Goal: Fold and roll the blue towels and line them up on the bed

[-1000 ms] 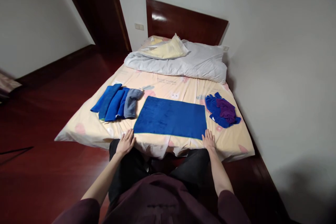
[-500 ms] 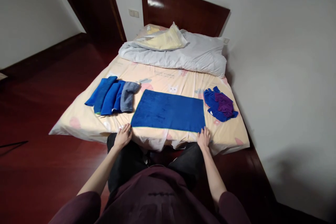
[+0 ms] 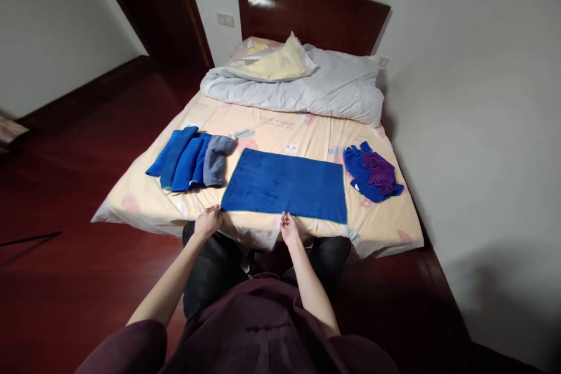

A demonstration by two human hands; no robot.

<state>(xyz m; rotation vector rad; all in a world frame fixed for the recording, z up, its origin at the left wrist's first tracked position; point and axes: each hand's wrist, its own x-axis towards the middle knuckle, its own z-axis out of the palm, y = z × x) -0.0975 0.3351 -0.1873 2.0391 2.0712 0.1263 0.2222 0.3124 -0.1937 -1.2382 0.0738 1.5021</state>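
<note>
A blue towel [image 3: 287, 185] lies spread flat near the foot of the bed [image 3: 307, 128]. My left hand [image 3: 207, 221] rests at the towel's near left corner, fingers curled on the sheet's edge, nothing plainly held. My right hand [image 3: 288, 227] is at the middle of the towel's near edge, palm turned up, fingers loosely apart and holding nothing. To the left lies a row of folded blue towels [image 3: 182, 156] with a grey one [image 3: 216, 159] beside them.
A crumpled pile of blue and purple cloths [image 3: 372, 172] lies at the bed's right side by the wall. A grey duvet [image 3: 307, 90] and yellow pillow [image 3: 269, 64] sit at the headboard [image 3: 307, 9]. Dark red floor [image 3: 65, 187] spreads to the left.
My right hand has moved left from the towel's near right corner to the middle of its near edge. My left hand stayed at the left corner.
</note>
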